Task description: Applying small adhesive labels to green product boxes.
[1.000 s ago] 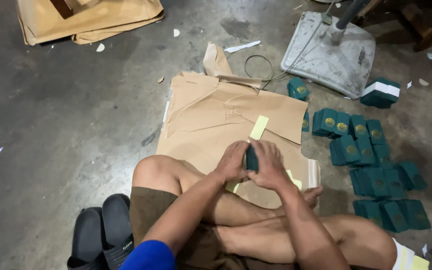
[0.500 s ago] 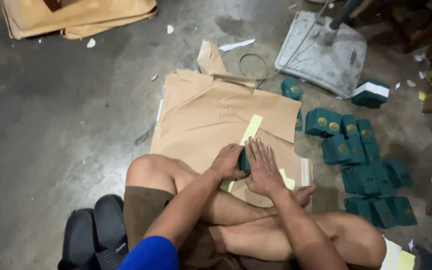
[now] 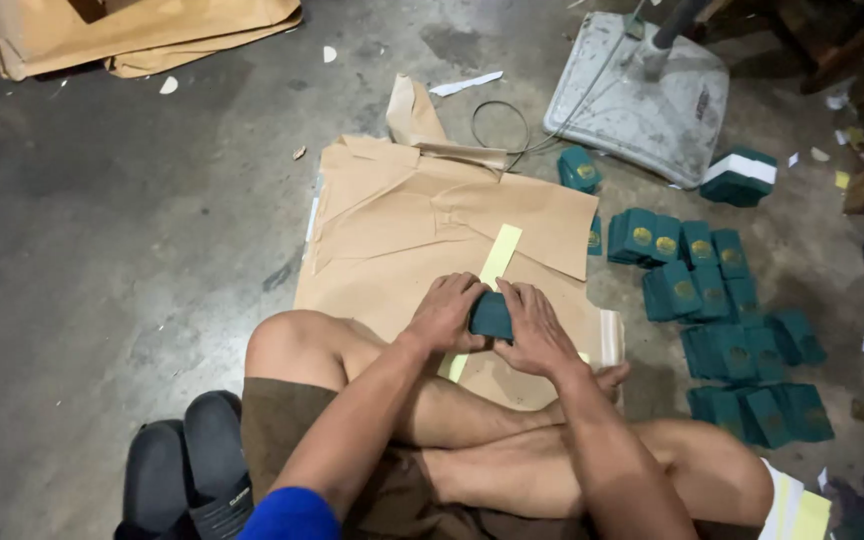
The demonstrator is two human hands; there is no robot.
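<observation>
A small dark green stack of booklets [image 3: 492,316] is sitting on the brown paper sheet [image 3: 422,225], near the sheet's edge closest to the person, just in front of the crossed legs. The left hand [image 3: 444,312] is pressing against its left side and the right hand [image 3: 535,328] is covering its right side, so both hands are grasping it with curled fingers. Only a small green part is showing between the hands; its lower part is hidden, and I cannot tell how many pieces are in it.

A pale yellow strip [image 3: 498,256] is lying on the sheet and is running under the stack toward the person; its middle is hidden by the hands. The near edge of the sheet is covered by the knees.

To the right of the sheet, on the concrete floor [image 3: 102,250], many green booklets [image 3: 712,300] are lying in rows, some with a round gold mark, and the nearest ones are cut off by the person's knee. Beyond the far right corner of the sheet a grey fan base [image 3: 642,95] is standing, with a thin cable loop [image 3: 500,125] beside it. Black sandals [image 3: 187,480] are resting at the left of the person, partly cut off by the picture's lower edge.
</observation>
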